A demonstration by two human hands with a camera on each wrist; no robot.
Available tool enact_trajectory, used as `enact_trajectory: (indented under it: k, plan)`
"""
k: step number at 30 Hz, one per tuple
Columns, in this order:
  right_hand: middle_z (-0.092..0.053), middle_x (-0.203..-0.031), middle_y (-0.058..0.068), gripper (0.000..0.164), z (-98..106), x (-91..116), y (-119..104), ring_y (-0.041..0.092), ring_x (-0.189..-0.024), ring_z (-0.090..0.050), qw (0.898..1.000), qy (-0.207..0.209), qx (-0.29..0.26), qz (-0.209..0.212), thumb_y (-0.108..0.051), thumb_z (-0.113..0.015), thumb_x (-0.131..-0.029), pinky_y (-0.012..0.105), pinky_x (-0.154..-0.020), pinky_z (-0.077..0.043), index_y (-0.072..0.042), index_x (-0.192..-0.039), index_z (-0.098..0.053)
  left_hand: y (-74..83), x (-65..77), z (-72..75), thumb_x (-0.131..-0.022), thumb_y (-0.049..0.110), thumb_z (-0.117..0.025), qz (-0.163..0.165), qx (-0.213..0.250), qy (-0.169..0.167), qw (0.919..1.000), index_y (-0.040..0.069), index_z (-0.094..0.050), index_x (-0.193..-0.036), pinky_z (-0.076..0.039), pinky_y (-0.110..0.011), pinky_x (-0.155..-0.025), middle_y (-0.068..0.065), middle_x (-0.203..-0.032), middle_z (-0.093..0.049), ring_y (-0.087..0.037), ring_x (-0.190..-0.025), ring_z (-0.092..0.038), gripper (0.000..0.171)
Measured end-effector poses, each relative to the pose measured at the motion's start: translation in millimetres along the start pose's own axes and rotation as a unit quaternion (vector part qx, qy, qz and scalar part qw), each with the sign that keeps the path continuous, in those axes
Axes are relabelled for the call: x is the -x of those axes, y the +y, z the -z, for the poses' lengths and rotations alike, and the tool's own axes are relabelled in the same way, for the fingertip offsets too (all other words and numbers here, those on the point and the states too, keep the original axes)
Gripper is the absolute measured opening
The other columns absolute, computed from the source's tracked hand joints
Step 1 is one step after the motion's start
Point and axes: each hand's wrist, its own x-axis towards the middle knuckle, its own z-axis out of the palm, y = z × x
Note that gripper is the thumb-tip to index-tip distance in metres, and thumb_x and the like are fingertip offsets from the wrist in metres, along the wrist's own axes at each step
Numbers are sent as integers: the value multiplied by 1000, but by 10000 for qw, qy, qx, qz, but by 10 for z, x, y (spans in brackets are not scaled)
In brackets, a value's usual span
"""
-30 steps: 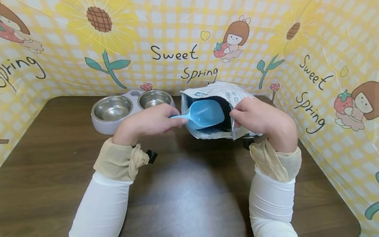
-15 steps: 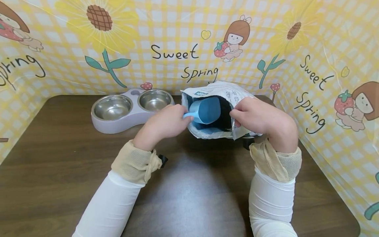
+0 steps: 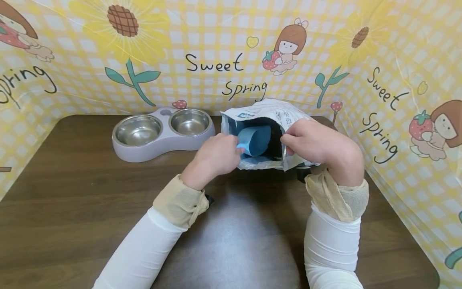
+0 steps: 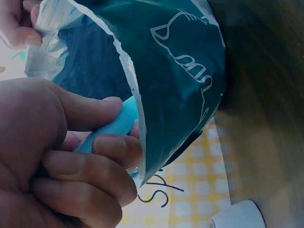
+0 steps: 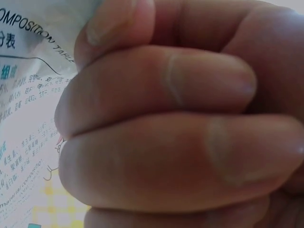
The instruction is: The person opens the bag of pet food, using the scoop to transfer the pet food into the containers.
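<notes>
The left hand (image 3: pixel 218 154) is holding the blue scoop (image 3: pixel 255 140) by its handle (image 4: pixel 116 122), between thumb and curled fingers, and the scooping end is lying inside the open mouth of the white bag (image 3: pixel 267 107). With bent fingers the right hand (image 3: pixel 317 140) is gripping the right edge of this mouth, while the bag is resting on the brown table (image 3: pixel 231 245). To the left of the bag, a lavender stand (image 3: pixel 166 140) is carrying two metal bowls (image 3: pixel 138 134), near the yellow checked cloth (image 3: pixel 209 24) behind.
</notes>
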Motion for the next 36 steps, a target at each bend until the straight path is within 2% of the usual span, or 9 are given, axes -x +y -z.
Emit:
enact_trajectory:
  k: [5, 9, 12, 16, 18, 20, 26, 31, 36]
  plan:
    - [-29, -49, -5, 42, 0, -10, 3, 14, -44, -31, 10000, -7, 5, 16, -15, -44, -94, 29, -47, -32, -14, -52, -42, -41, -38, -31, -101, 33, -53, -57, 260, -230, 9994, 6, -71, -105, -50, -35, -64, -8, -87, -66, -22, -74, -58, 32]
    - [-29, -49, -4, 44, -10, -16, 15, 14, -43, -30, 10000, -8, 13, -49, -16, -44, -95, 29, -46, -31, -14, -52, -41, -139, -77, -41, -100, 34, -53, -107, 941, -499, 9943, 6, -70, -94, -44, -32, -60, -6, -77, -60, -20, -69, -54, 34]
    - [-29, -49, -3, 44, -19, -17, 23, 14, -42, -31, 9999, -40, -51, -77, -17, -43, -96, 28, -45, -31, -14, -53, -42, -231, -104, -46, -101, 33, -53, -138, 1684, -748, 9828, 7, -61, -74, -36, -29, -52, -2, -61, -47, -18, -56, -46, 38]
    - [-32, -50, -2, 43, -32, -16, 38, 15, -43, -34, 9998, -95, -143, -108, -17, -42, -98, 29, -47, -34, -11, -56, -47, -330, -127, -51, -101, 31, -53, -87, 2686, -1143, 9564, 7, -54, -68, -30, -26, -45, 2, -52, -39, -15, -45, -37, 41]
    - [-33, -51, -1, 42, -35, -12, 43, 16, -44, -35, 9998, -94, -155, -115, -17, -42, -98, 29, -48, -35, -10, -57, -49, -354, -131, -54, -102, 32, -52, 15, 2897, -1254, 9489, 8, -52, -66, -28, -25, -43, 3, -50, -37, -15, -43, -34, 43]
    - [-34, -51, -1, 42, -36, -14, 46, 16, -44, -36, 9999, -72, -126, -82, -16, -43, -98, 29, -48, -35, -9, -57, -50, -351, -129, -54, -101, 33, -52, 82, 2780, -1185, 9532, 9, -50, -64, -28, -25, -43, 2, -51, -38, -15, -43, -35, 44]
    - [-33, -49, -4, 44, -23, -23, 26, 15, -43, -34, 10000, -8, -43, 17, -17, -44, -98, 29, -45, -33, -12, -55, -47, -227, -94, -43, -100, 37, -52, 258, 1603, -631, 9847, 13, -52, -63, -35, -28, -50, 0, -58, -43, -18, -54, -45, 44]
    - [-33, -49, -4, 45, -9, -29, 11, 15, -43, -36, 10000, -40, -67, 46, -18, -44, -99, 30, -45, -34, -10, -56, -50, -145, -65, -41, -100, 38, -52, 537, 1202, -494, 9901, 11, -59, -70, -39, -30, -53, -2, -63, -49, -21, -62, -53, 41]
    - [-36, -51, -3, 44, 5, -15, 8, 17, -47, -40, 9999, 49, 107, 42, -19, -44, -99, 31, -49, -37, -9, -57, -55, -84, -31, -23, -100, 37, -52, 709, 1094, -249, 9912, 11, -66, -82, -42, -30, -51, -5, -68, -54, -21, -61, -57, 35]
